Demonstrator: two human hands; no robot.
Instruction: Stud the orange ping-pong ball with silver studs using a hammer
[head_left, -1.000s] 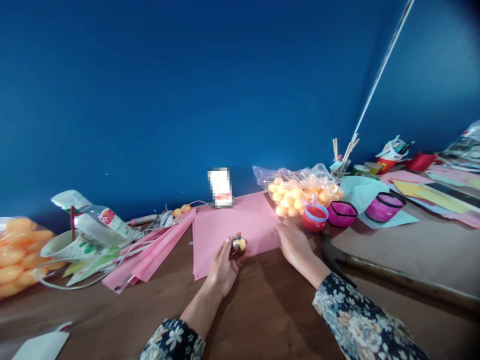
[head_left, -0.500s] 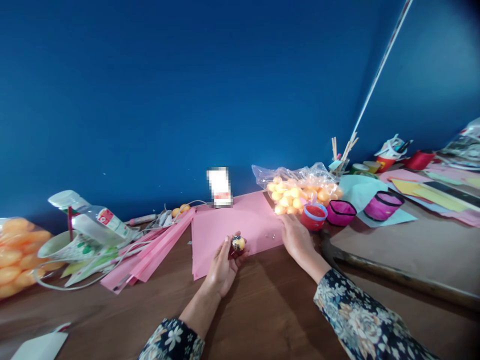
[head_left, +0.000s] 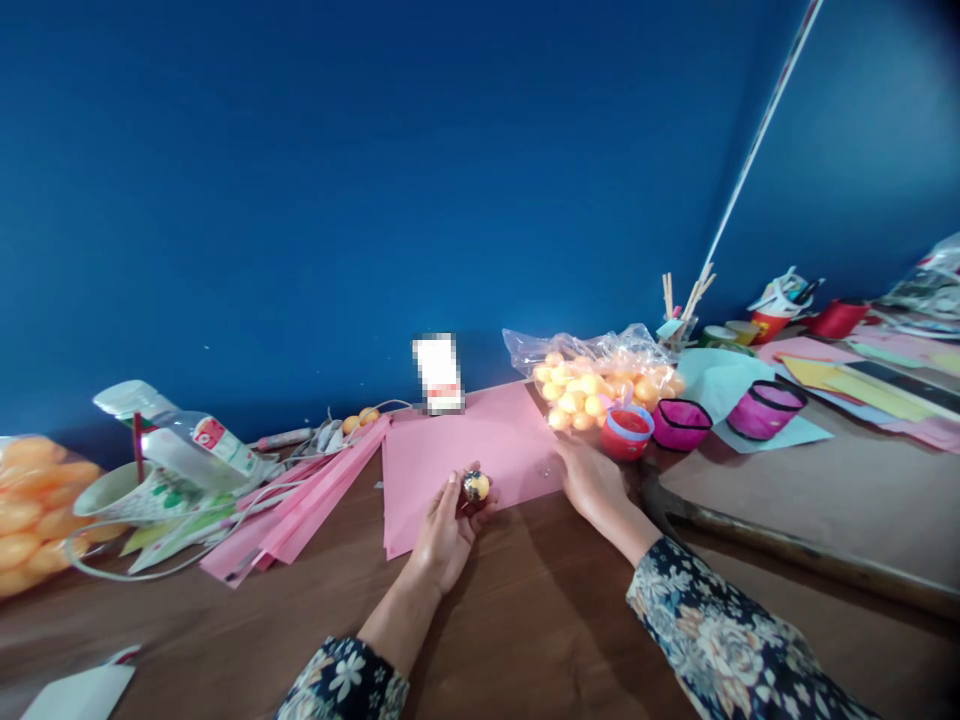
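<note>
My left hand (head_left: pixel 448 530) is closed around a small ball (head_left: pixel 476 486), yellowish with dark and shiny pieces on its surface, held above the near edge of pink paper (head_left: pixel 442 450). On the paper's right side, my right hand (head_left: pixel 596 490) is low, its fingers drawn together beside a few tiny clear bits (head_left: pixel 545 468). Whatever those fingertips may pinch is too small to make out. Just beyond the right hand are a clear bag of orange balls (head_left: pixel 577 390) and a red tub with a blue rim (head_left: pixel 627 435).
Right of the tub stand two magenta fabric cups (head_left: pixel 681 426); a hammer-like tool with a long handle (head_left: pixel 810 560) lies nearer. At left are pink paper strips (head_left: pixel 315 510), a plastic bottle (head_left: pixel 214 450), a patterned cup (head_left: pixel 124 495) and another bag of orange balls (head_left: pixel 37 510). A blue wall (head_left: pixel 450 180) rises behind.
My right hand has shifted slightly toward me and left, nearer the tiny clear bits on the paper. The left hand keeps its hold on the ball, nearly still.
</note>
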